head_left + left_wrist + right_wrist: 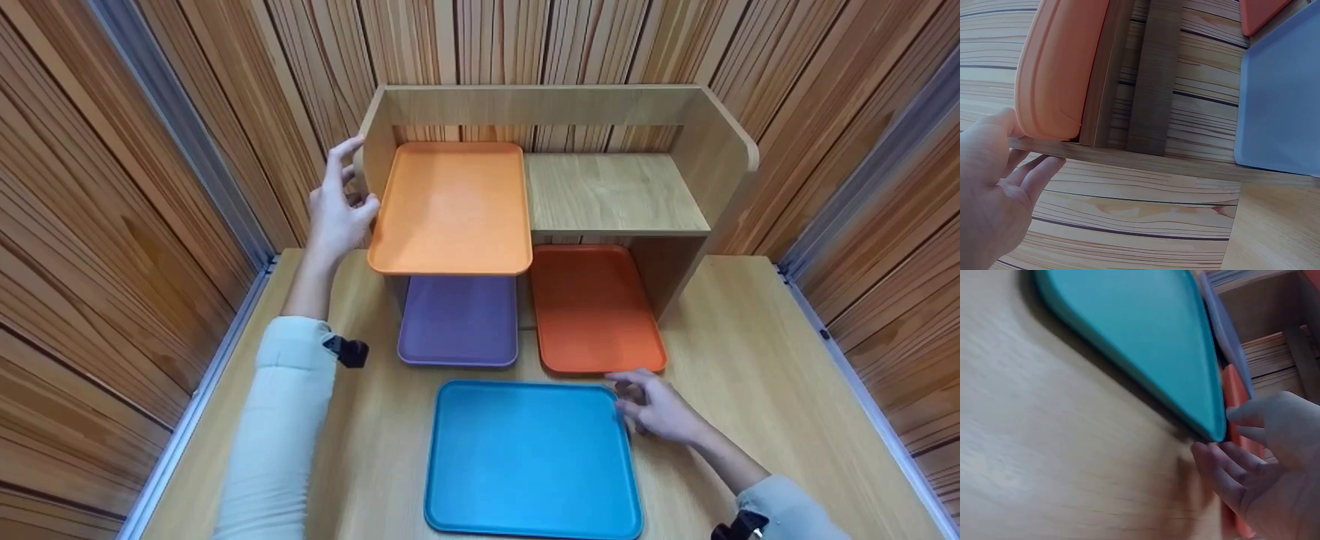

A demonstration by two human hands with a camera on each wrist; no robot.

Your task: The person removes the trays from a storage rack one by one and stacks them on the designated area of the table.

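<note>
At the far left my left hand point(339, 206) holds the side panel of a wooden shelf unit point(619, 195), thumb on the inner side and fingers outside. The thumb is right beside an orange tray point(454, 210), which lies on the upper shelf with its front edge jutting out. My right hand point(658, 405) is at the far right corner of a blue tray point(532, 457) lying flat on the table. In the right wrist view its thumb and fingertips point(1202, 451) are loosely spread around that corner point(1216, 430).
On the lower level, a purple tray point(459, 322) on the left and a red-orange tray point(600, 315) on the right stick out at the front. The upper right shelf shows bare wood. Wood-plank walls point(112, 187) with metal rails enclose the table point(750, 360).
</note>
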